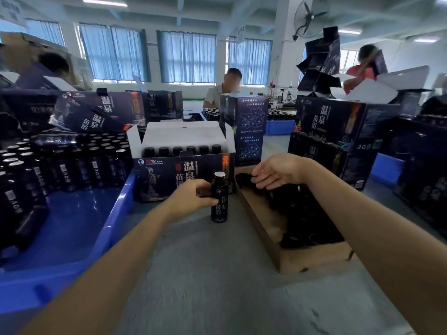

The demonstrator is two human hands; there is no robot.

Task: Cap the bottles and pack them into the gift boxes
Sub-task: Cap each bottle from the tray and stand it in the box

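Mid-task: one row of capped bottles stands in the open dark printed cardboard gift box; before it, fingers of the left hand grip an uncapped dark glass bottle, while fingers of the right hand curl among black plastic caps, grasp indeterminate.

Both arms are bare along all of their visible length, the left forearm and the right forearm alike, slender and smooth from the view's lower edge to the wrists. The left hand and the right hand are bare as well.
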